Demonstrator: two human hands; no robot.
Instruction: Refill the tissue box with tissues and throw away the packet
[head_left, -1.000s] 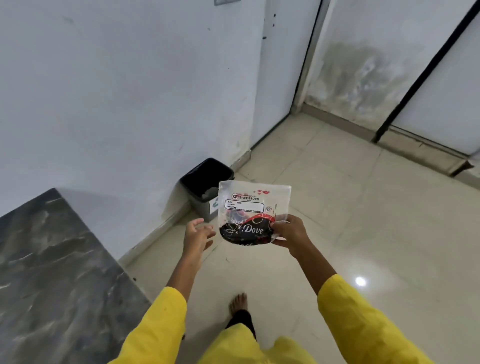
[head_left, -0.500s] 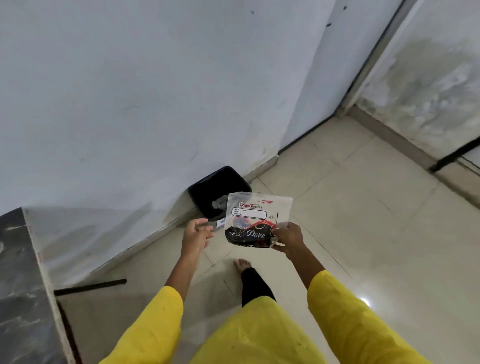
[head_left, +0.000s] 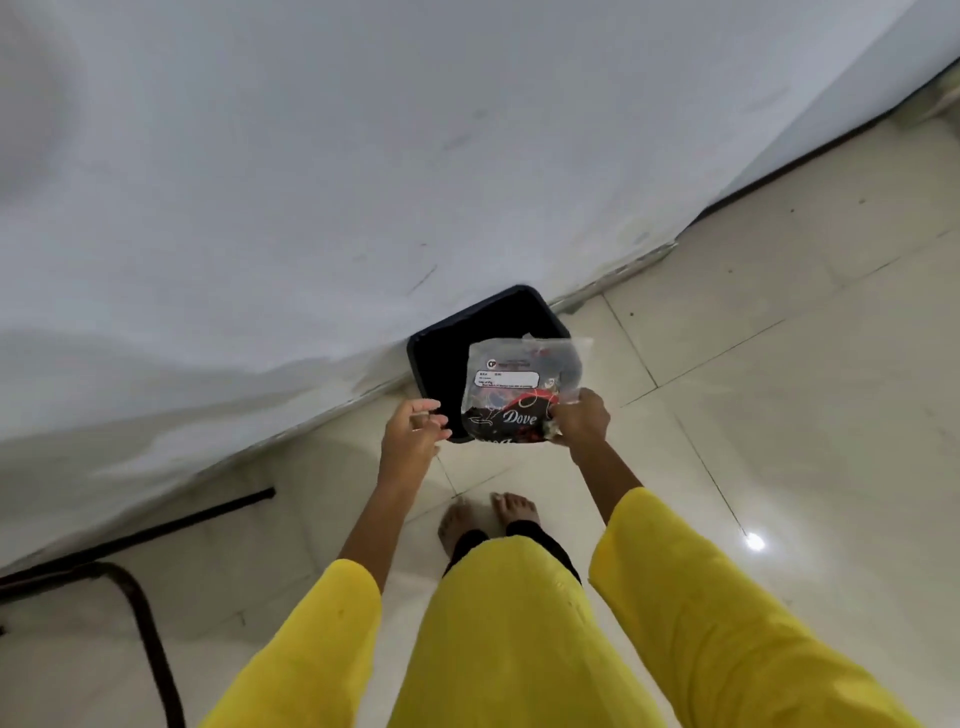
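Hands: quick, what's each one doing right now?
Left hand: open, empty, beside the packet.
Right hand: closed on the tissue packet, holding it over the black bin.

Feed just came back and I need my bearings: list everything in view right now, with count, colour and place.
tissue packet: one, clear plastic with black and red print, held above the bin
bin: one, black, open top, on the floor against the wall
wall: one, white, across the upper half of the view
floor: pale glossy tiles, right and bottom
metal frame: one, black, bent, bottom left corner
right hand: one, pinching the packet's right edge
left hand: one, fingers loosely curled, beside the packet, not touching it
sleeves: two, yellow, bottom of view
feet: two, bare, just before the bin
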